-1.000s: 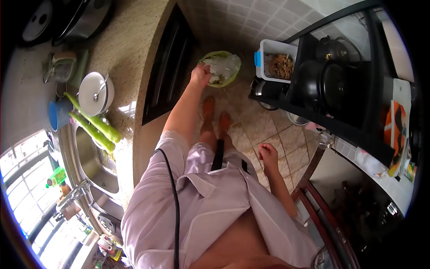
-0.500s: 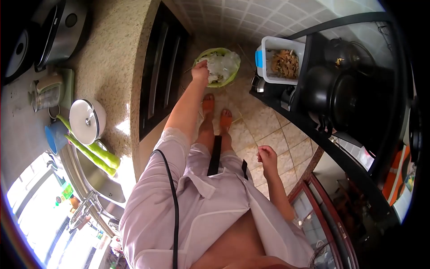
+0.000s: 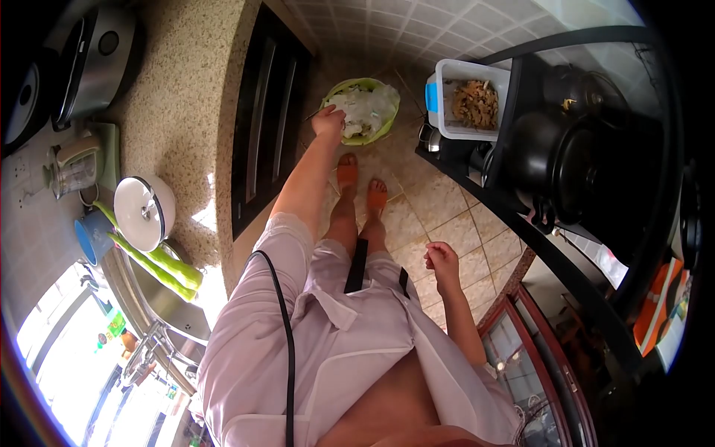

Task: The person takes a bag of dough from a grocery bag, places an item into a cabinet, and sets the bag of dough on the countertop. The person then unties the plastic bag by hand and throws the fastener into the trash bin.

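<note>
My left hand is stretched over the near left rim of a green trash bin on the floor. Its fingers are closed, and a thin dark thing, too small to name, sticks out on their left side. A crumpled, whitish plastic bag lines the bin, with some scraps inside. My right hand hangs above the tiled floor, fingers curled in, with nothing visible in it.
On the left, a counter carries a white bowl, long green peppers and a blue cup near the sink. At right, a black rack holds dark pots and a plastic tub with dry brown pieces.
My left hand has turned slightly and dipped a little at the bin's rim; the thin dark thing now shows beside it. My right hand has barely moved.
</note>
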